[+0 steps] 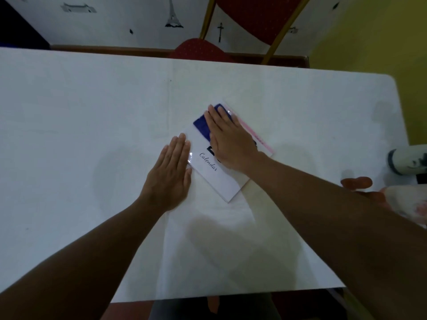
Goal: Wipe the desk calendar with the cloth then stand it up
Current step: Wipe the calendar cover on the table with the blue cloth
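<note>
The desk calendar (217,179) lies flat and turned at an angle on the white table (92,112), its white cover showing the word "Calendar" and a pink strip along its far right edge. A dark blue cloth (201,125) rests on the calendar's upper part. My right hand (228,139) lies flat on the cloth, fingers together, pressing it down. My left hand (171,174) lies flat on the table, fingers straight, touching the calendar's left edge.
A red chair with a gold frame (242,26) stands behind the table's far edge. Beyond the right edge of the table there is a white shoe (409,161) and part of another person's hand (357,182). A yellow wall is at the right.
</note>
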The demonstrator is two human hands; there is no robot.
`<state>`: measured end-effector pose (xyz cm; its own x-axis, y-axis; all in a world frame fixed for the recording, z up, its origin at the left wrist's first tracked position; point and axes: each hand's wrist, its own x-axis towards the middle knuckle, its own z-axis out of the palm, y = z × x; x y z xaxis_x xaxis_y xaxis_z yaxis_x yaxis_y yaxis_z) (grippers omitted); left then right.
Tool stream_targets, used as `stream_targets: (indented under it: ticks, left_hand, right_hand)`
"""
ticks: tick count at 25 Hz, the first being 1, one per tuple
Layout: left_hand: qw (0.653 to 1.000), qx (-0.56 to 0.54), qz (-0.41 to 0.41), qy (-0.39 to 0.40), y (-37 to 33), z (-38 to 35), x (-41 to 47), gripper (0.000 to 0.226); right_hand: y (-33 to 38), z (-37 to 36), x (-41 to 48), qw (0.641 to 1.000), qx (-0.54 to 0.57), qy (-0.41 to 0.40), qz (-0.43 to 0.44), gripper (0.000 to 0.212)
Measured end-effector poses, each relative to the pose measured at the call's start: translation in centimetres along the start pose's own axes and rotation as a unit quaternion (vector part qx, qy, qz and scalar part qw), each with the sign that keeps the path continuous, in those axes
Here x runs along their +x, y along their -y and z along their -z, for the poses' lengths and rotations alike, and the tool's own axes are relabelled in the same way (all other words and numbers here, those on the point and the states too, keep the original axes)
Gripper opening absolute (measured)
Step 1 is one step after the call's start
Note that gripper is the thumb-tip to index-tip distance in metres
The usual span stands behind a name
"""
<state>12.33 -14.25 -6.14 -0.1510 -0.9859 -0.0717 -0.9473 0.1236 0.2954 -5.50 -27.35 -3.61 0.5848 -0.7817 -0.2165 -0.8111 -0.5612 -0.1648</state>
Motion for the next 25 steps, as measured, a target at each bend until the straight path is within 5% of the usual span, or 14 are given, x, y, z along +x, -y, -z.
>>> stream_targets:
  ticks: [5, 12, 20, 25]
  left_hand:
    - [1.000, 0.001, 0.013, 0.013, 0.1, -0.3, 0.0, 0.063]
    - [1.000, 0.006, 0.011, 0.013, 0.1, -0.2, 0.1, 0.064]
    - [1.000, 0.018, 0.004, 0.001, 0.1, -0.4, 0.0, 0.064]
    - [1.000, 0.007, 0.013, 0.025, 0.1, -0.1, 0.1, 0.063]
  right_hand:
    - [1.6, -1.6, -2.6, 0.999, 0.004, -0.033, 0.006, 0.063]
    - [-1.3, -2.9, -11.3, 0.978, 0.011, 0.014, 0.207, 0.060]
    - [-2.8, -0.8, -1.0, 0.998, 0.006, -0.023, 0.059, 0.058]
    - [-0.1, -3.0, -6.4, 0.993, 0.057, -0.048, 0.092, 0.060]
